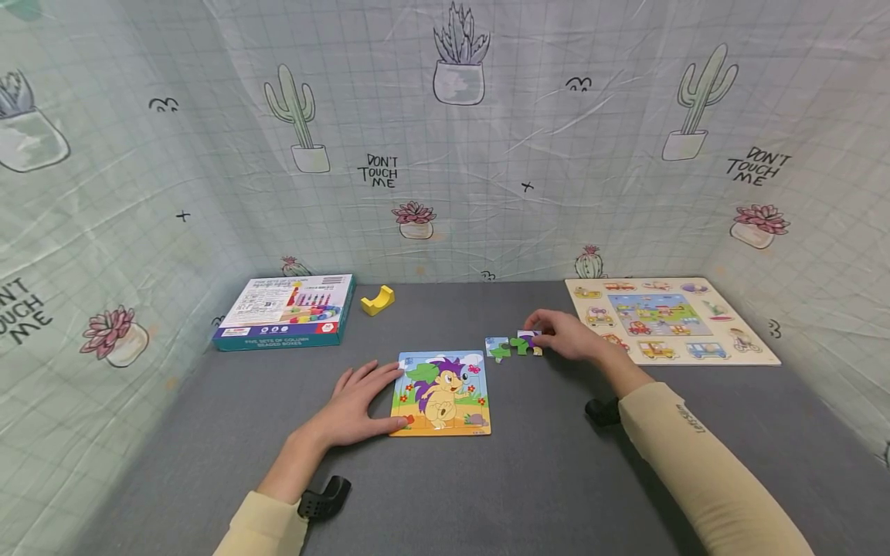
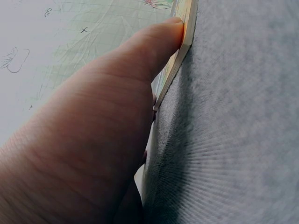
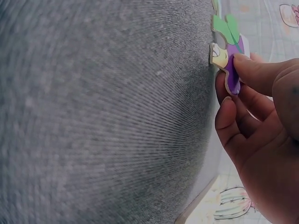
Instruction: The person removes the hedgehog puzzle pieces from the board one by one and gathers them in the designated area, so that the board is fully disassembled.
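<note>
A square hedgehog jigsaw puzzle (image 1: 443, 395) lies on the grey table in the head view. At its left side is my left hand (image 1: 353, 411), fingers spread and reaching to the upper left edge. In the left wrist view, the thumb (image 2: 156, 44) presses on the puzzle's lower corner. Right of the puzzle, my right hand (image 1: 574, 338) pinches a puzzle piece (image 3: 218, 55) marked with purple, green and cream between thumb and fingers. Another puzzle piece (image 1: 497, 347), light blue and green, lies just left of it, near the puzzle's upper right corner.
A flat teal-edged box (image 1: 278, 340) lies at the back left, with a yellow curved block (image 1: 378, 301) beside it. At the back right is a wooden board (image 1: 754, 358) with vehicle pictures. Behind the table hangs a cactus-print cloth (image 1: 514, 147).
</note>
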